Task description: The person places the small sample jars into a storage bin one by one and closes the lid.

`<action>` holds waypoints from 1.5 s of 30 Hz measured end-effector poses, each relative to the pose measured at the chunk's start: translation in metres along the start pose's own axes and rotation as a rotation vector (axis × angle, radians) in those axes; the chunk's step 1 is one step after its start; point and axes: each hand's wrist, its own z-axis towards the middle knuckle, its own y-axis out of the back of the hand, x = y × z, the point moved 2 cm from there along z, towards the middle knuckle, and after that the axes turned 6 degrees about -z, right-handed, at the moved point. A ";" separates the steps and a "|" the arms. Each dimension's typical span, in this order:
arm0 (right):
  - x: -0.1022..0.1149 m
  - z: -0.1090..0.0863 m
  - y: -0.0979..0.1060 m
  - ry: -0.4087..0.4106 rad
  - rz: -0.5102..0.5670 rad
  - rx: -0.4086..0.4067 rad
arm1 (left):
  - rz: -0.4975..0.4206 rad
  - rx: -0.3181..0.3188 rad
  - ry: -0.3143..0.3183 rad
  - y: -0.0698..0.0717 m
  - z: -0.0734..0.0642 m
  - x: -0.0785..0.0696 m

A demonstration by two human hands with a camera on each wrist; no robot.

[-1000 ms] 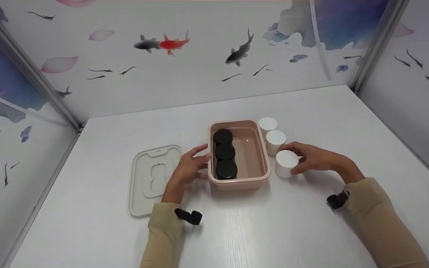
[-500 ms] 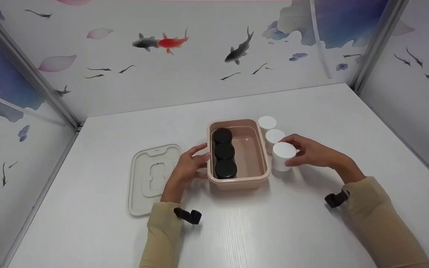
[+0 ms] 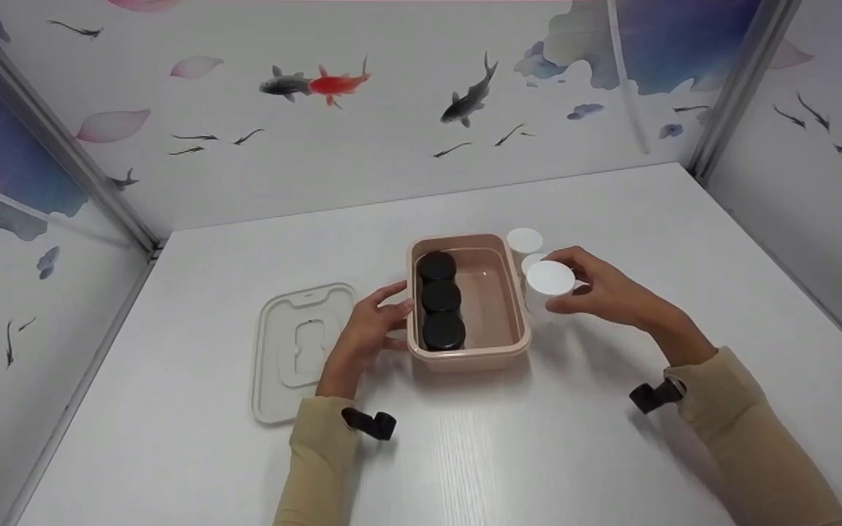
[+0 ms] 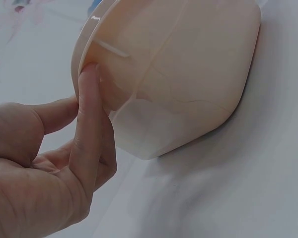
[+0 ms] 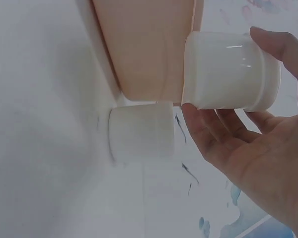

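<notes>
We see white tabletop (image 3: 428, 453) bearing pink rectangular container (image 3: 468, 356), open-topped, rounded corners. Pale grey lid (image 3: 272, 365) lies flat, left of it. Left hand (image 3: 366, 330) pinches container's rim. Right hand (image 3: 611, 292) clamped around lidded white jar (image 5: 226, 69): squat, cylindrical, glossy, upright, raised off tabletop just beside container's right wall. Two other white jars (image 3: 525, 241) stand behind; three black jars (image 3: 441, 296) line container's left side.
</notes>
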 end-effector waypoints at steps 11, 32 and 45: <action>0.028 -0.002 0.001 -0.035 -0.022 -0.054 | 0.002 -0.007 -0.016 0.002 0.000 -0.001; 0.078 0.042 -0.005 -0.140 -0.139 -0.011 | -0.023 0.017 -0.002 -0.004 0.002 -0.002; 0.086 0.080 -0.018 -0.084 -0.258 0.099 | -0.015 0.010 -0.009 0.000 0.001 0.001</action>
